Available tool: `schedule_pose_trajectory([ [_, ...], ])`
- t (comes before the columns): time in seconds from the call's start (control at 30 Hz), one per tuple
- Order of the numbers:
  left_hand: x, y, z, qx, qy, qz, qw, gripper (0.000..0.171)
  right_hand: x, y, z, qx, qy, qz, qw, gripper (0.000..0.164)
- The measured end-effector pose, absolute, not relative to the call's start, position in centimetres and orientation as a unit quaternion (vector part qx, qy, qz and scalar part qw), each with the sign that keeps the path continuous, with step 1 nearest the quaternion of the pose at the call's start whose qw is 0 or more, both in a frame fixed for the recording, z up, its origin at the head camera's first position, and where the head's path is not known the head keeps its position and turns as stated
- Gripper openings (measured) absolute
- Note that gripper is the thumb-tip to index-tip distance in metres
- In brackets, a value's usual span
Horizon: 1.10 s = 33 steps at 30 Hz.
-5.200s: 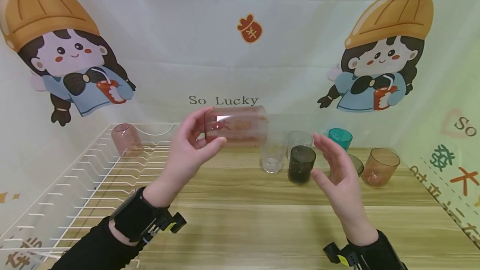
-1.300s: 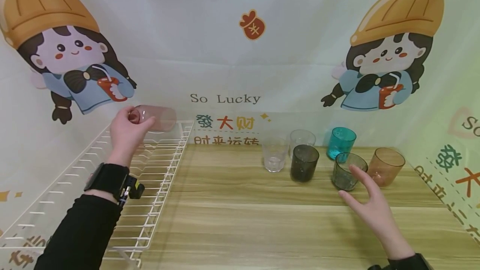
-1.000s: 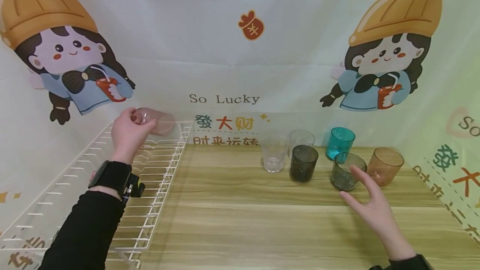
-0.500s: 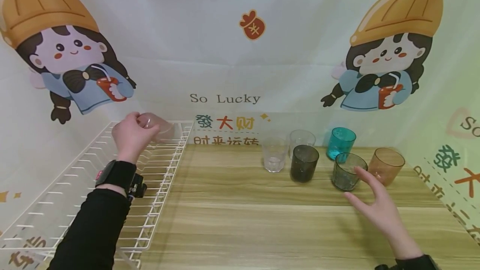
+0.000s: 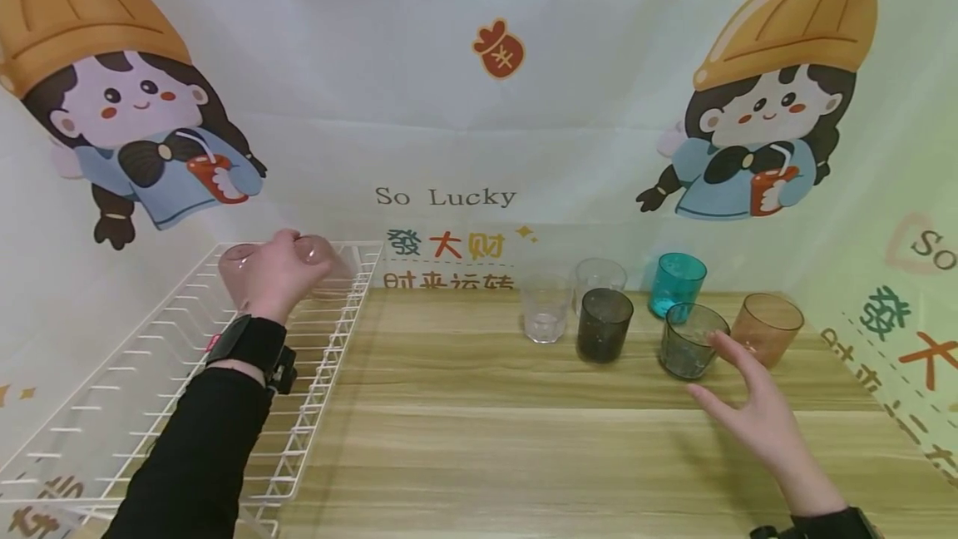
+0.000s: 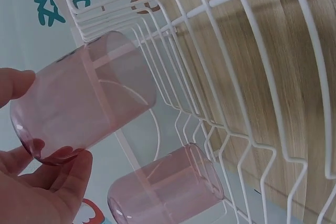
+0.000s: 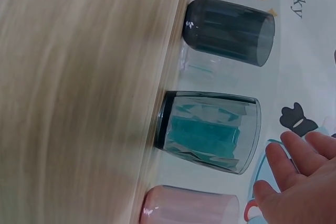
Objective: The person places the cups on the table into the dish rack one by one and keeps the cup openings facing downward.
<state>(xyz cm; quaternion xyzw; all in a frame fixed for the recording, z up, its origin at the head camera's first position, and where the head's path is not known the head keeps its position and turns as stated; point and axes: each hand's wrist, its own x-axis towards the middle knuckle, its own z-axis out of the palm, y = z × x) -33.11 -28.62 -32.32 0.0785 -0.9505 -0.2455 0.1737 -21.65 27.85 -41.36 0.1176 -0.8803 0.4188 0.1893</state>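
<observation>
My left hand (image 5: 280, 273) grips a pink glass (image 6: 84, 98) by its base end. The glass is tilted mouth-down over the back of the white wire rack (image 6: 314, 45); whether it touches the wires I cannot tell. Beside it a second pink glass (image 6: 168, 190) is in the rack, base up, partly hidden by my left hand in the head view. On the right my right hand (image 5: 756, 414) has its thumb and fingers spread and holds nothing. Its fingertips are close to a smoky grey glass (image 5: 684, 352) that stands upright; contact is not visible in the right wrist view.
On the wooden tabletop (image 5: 524, 456) stand an amber glass (image 5: 771, 335), a teal glass (image 5: 677, 285), a dark glass (image 5: 602, 331) and two clear glasses (image 5: 545, 318), all upright. A printed cloth (image 5: 584, 106) hangs close behind them.
My left hand has carried the pink glass from above the table's middle leftward to the rack, tipping it mouth-down and lowering it. My right hand has moved right, near the grey glass.
</observation>
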Motion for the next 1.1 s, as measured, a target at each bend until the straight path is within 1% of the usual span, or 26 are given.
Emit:
schedule_pose_trajectory([
  [0.2, -33.8, -28.5, -32.8, 0.054, -0.956, -0.249, 0.148, 0.071, -21.6, 28.2, -41.2, 0.117, -0.882, 0.417, 0.185, 0.073],
  [0.37, -34.1, -28.6, -33.1, 0.03, -0.962, -0.231, 0.145, 0.067, -21.7, 28.2, -41.2, 0.119, -0.885, 0.415, 0.177, 0.074],
  [0.57, -34.5, -28.6, -33.5, 0.019, -0.963, -0.228, 0.141, 0.072, -21.6, 28.1, -41.2, 0.123, -0.884, 0.421, 0.164, 0.078],
  [0.7, -34.6, -28.6, -33.8, 0.021, -0.962, -0.23, 0.144, 0.069, -21.6, 28.0, -41.3, 0.121, -0.889, 0.413, 0.16, 0.079],
  [0.8, -34.8, -28.5, -33.9, 0.021, -0.962, -0.232, 0.14, 0.066, -21.6, 27.8, -41.2, 0.123, -0.891, 0.403, 0.167, 0.078],
  [1.0, -35.2, -28.2, -33.9, 0.023, -0.965, -0.232, 0.12, 0.074, -21.5, 27.4, -41.0, 0.138, -0.891, 0.39, 0.189, 0.076],
  [1.1, -35.3, -28.0, -33.9, 0.016, -0.966, -0.227, 0.119, 0.067, -21.6, 27.2, -41.1, 0.147, -0.892, 0.379, 0.199, 0.076],
])
